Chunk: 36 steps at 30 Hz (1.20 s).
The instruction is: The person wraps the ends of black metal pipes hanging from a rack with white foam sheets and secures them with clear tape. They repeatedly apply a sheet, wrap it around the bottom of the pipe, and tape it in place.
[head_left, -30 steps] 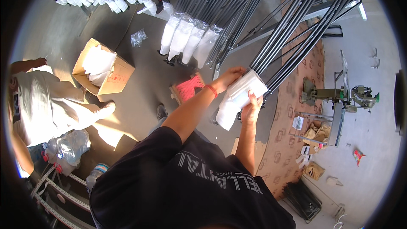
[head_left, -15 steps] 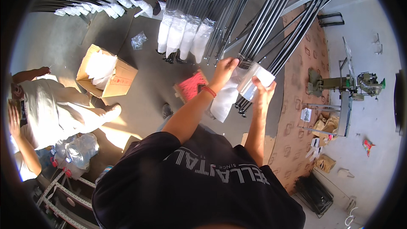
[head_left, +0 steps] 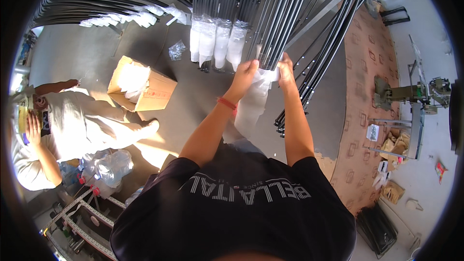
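In front of me a bundle of black metal rods hangs down. A white translucent bag covers its lower ends. My left hand is closed on the left side of the bag's gathered top, thumb against the rods. My right hand is closed at the other side, around a roll of clear tape pressed to the bundle; most of the roll is hidden by fingers and bag. Left of my hands, several rod bundles have white bags bound over their ends. Bare rods lean to the right.
An open cardboard box of white sheets stands left on the floor, near a crumpled clear wrapper. Another person sits at far left beside large plastic bottles. A green machine stands at right, past the patterned brown floor covering.
Both hands have moved up and a little left with the bag. The right hand has brought the tape roll from in front of the bag round to the bundle's right side.
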Each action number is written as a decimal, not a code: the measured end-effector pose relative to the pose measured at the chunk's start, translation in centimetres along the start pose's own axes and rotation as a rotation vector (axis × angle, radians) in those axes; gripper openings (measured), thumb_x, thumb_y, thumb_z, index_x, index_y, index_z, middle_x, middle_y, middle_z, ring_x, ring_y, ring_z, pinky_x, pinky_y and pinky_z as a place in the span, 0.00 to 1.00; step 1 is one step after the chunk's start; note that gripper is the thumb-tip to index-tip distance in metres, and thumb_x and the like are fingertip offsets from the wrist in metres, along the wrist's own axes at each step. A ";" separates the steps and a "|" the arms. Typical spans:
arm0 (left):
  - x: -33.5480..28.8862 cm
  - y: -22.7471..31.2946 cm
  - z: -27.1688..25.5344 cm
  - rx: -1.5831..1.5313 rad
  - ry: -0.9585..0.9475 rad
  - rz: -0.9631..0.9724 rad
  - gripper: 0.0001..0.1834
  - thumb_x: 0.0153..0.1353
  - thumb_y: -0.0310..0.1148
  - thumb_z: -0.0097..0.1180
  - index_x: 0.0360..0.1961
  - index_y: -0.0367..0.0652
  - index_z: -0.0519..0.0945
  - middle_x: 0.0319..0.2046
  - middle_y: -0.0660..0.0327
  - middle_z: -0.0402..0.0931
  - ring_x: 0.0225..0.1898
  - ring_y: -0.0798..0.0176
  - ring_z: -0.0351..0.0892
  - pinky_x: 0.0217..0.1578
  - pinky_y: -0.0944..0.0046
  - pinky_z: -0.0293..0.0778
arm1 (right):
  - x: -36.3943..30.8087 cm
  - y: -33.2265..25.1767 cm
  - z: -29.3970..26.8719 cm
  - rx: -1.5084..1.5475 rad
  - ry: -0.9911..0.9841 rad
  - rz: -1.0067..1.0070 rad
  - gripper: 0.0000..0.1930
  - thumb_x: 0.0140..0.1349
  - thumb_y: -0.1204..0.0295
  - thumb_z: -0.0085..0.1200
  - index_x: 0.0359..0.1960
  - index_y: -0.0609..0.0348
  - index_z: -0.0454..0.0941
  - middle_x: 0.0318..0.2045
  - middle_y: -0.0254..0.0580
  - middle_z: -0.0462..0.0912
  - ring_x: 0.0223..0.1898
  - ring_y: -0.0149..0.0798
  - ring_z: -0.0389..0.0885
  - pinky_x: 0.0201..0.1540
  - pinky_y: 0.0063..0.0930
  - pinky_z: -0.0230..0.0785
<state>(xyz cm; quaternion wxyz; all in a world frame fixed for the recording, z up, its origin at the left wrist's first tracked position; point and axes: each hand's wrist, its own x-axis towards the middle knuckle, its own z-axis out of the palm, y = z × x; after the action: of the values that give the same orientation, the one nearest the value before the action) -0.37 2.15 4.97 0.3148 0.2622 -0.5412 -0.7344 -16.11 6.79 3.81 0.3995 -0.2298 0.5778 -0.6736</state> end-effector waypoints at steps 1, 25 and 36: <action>-0.2 0.6 0.1 0.002 0.006 -0.004 0.18 0.63 0.41 0.41 0.29 0.37 0.74 0.21 0.72 0.65 0.24 0.78 0.59 0.25 0.75 0.60 | 1.0 0.5 0.8 0.132 -0.140 -0.049 0.24 0.36 0.74 0.53 0.41 0.67 0.69 0.31 0.41 0.76 0.31 0.36 0.76 0.35 0.25 0.70; -1.2 8.0 2.3 1.540 0.139 -0.104 0.20 0.59 0.45 0.41 0.27 0.41 0.78 0.21 0.49 0.75 0.27 0.47 0.76 0.29 0.54 0.71 | 5.7 2.8 7.9 0.222 -0.628 0.356 0.19 0.55 0.61 0.49 0.42 0.63 0.72 0.35 0.37 0.76 0.34 0.30 0.75 0.36 0.24 0.69; -1.4 6.6 -5.5 1.077 0.158 0.012 0.39 0.41 0.45 0.63 0.51 0.36 0.62 0.46 0.52 0.67 0.51 0.57 0.65 0.51 0.62 0.60 | 4.9 3.4 7.8 0.332 -0.598 0.360 0.20 0.56 0.62 0.48 0.45 0.63 0.70 0.38 0.38 0.75 0.36 0.31 0.75 0.39 0.26 0.69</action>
<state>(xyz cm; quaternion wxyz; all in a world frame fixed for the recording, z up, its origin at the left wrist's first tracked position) 5.78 -1.71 9.84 0.1795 0.4377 -0.8171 -0.3294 -11.99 -1.81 1.58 0.6940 -0.2431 0.3502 -0.5802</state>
